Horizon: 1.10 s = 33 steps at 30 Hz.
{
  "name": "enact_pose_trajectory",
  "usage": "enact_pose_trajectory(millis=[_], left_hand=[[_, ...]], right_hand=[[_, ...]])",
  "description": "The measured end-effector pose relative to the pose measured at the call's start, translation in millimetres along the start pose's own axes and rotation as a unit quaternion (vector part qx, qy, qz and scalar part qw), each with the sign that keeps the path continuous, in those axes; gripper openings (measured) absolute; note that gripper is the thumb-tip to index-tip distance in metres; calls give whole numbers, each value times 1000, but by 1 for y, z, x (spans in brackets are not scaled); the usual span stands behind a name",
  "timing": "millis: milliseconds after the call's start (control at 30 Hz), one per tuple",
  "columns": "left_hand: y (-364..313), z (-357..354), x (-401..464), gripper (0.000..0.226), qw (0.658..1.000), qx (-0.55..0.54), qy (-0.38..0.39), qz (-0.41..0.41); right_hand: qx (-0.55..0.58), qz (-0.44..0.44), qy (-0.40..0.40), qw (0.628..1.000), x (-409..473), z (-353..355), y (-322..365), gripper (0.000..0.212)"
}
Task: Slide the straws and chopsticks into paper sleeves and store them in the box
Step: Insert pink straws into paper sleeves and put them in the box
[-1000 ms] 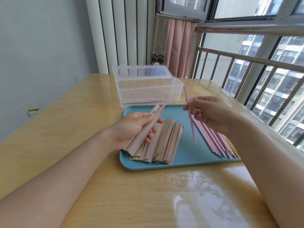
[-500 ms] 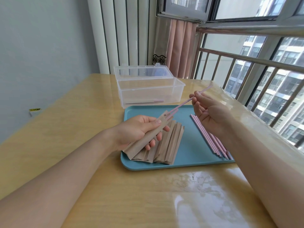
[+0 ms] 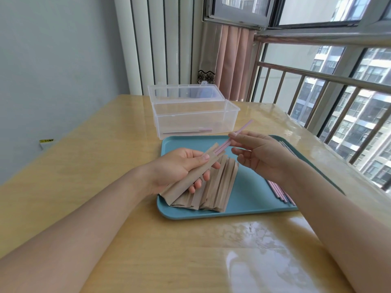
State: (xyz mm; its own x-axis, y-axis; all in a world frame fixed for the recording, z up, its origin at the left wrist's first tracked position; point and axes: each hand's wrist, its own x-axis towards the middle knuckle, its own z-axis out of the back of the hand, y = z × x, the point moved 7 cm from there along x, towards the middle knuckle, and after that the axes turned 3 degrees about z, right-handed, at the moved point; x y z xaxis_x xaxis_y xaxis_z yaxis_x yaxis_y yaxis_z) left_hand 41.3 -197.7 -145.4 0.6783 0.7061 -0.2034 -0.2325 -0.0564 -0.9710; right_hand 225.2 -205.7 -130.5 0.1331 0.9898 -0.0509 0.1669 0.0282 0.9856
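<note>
Since the earlier frame, my right hand (image 3: 260,153) has pushed the pink straw (image 3: 239,133) deeper into the paper sleeve (image 3: 190,174) that my left hand (image 3: 177,168) grips above the tray (image 3: 249,199). My right fingertips pinch the straw; pushing crooked could buckle it or tear the sleeve.

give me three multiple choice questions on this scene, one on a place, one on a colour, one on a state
1. Where does the stack of brown paper sleeves lie?
A. in the clear plastic box
B. on the blue tray
C. on the bare table

2. What colour is the straw that the right hand holds?
A. pink
B. green
C. white

3. How is the clear plastic box?
A. lid shut
B. lid open
C. tipped over

Answers:
1 B, the sleeves rest on the blue tray.
2 A, the straw is pale pink.
3 B, the lid stands raised behind the box.
</note>
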Motion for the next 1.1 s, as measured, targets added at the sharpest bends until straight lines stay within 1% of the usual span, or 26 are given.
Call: enact_pose_trajectory(millis=[67,133,167,233,300,367,500,700,867,1000,1100], left_hand=[[1,1,0,35,1000,-2,0,3],[1,1,-1,35,1000,2,0,4],[0,1,-1,35,1000,4,1,4],[0,1,-1,35,1000,3,2,4],[0,1,0,36,1000,4,3,3],[1,2,0,36,1000,-1,0,4],[2,5,1,36,1000,-10,-6,9],[3,6,3,35,1000,-23,-8,5],[2,7,4,35,1000,-30,-6,-3],[1,5,4,33,1000,-28,0,-6],[-6,10,-2,35,999,-33,1,-12]], right_hand=[[5,35,-26,999,1,3,5,32],[-33,115,-91,989,1,14,20,38],[-64,153,-118,979,1,18,27,37],[-95,190,-134,968,-1,21,33,28],[-105,189,-120,969,0,19,31,21],[-108,173,-89,975,2,13,25,19],[-98,140,-26,985,3,1,17,20],[-109,122,39,986,0,-14,10,21],[-106,116,54,986,1,-18,7,19],[-96,99,59,989,-2,-23,3,12],[-50,76,60,994,-6,-30,0,14]])
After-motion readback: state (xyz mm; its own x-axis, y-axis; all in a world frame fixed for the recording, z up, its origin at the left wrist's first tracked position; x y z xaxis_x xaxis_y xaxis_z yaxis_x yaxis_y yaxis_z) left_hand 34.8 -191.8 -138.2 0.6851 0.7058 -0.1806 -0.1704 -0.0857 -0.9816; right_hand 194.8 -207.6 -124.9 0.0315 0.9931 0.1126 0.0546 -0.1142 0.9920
